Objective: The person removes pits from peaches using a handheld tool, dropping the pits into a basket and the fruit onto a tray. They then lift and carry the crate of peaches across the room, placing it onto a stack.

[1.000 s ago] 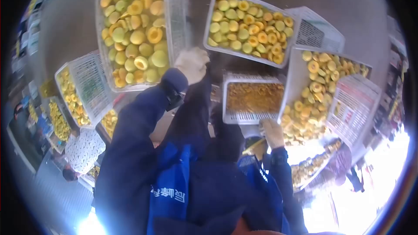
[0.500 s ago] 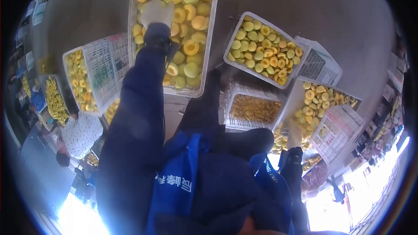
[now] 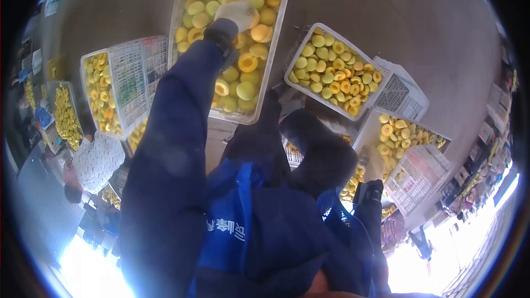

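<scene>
In a large clear-rimmed crate of yellow-green apricot halves, my left hand, pale-gloved, lies on top of the fruit. Its fingers are smeared into one pale shape, with an orange half right at their edge. My right hand is low on the right, over the near side of a tilted crate of apricot halves. The fingers there are blurred against the fruit, and I cannot tell what they hold. Dark bands circle both wrists, over dark blue sleeves.
Another white crate of halved apricots stands between my hands. White lattice baskets sit at the left, one of them with fruit. My bent knee covers most of a lower basket. A person in a patterned white top is at far left.
My left hand has moved right across the fruit in its crate. My right hand remains at the tilted crate. My knee has shifted up, covering the low basket of brownish pieces.
</scene>
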Tool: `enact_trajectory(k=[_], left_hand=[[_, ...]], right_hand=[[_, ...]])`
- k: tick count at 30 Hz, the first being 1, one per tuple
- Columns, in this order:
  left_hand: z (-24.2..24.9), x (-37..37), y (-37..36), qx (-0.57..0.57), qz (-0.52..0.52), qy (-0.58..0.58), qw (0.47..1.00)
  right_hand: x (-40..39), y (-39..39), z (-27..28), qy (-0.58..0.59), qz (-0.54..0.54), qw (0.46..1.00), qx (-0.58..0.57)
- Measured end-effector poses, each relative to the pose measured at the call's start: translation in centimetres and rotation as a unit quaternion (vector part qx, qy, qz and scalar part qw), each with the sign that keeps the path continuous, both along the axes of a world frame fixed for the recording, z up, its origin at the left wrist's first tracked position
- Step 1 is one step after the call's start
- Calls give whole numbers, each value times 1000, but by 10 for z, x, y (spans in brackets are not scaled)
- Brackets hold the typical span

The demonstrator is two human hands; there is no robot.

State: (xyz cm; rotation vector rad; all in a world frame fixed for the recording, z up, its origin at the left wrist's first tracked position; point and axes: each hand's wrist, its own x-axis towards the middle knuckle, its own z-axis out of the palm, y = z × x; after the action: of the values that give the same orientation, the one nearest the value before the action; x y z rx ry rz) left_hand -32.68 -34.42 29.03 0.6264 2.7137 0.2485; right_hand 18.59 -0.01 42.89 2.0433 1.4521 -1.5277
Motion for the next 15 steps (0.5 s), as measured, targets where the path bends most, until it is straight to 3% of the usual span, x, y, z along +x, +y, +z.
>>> enact_trajectory(k=[2,5,6,8,9,11,15], left_hand=[[-5,9,-14,147,180,-34,972],[14,2,-41,205,309,-78,925],[30,-3,-42,202,322,-111,918],[-19,-25,-43,149,213,-66,963],[-17,-25,-46,117,159,-46,979],[23,-37,-64,173,115,-194,959],[51,-15,-141,220,221,-63,948]], right_hand=[[-8,0,9,-4,18,1000,0],[-9,0,16,-4,46,999,3],[-6,0,14,-8,45,999,0],[-1,3,0,-34,48,998,-17],[2,0,-8,-43,52,997,-28],[10,0,-19,-64,63,995,-49],[16,-2,-27,-39,53,995,-80]])
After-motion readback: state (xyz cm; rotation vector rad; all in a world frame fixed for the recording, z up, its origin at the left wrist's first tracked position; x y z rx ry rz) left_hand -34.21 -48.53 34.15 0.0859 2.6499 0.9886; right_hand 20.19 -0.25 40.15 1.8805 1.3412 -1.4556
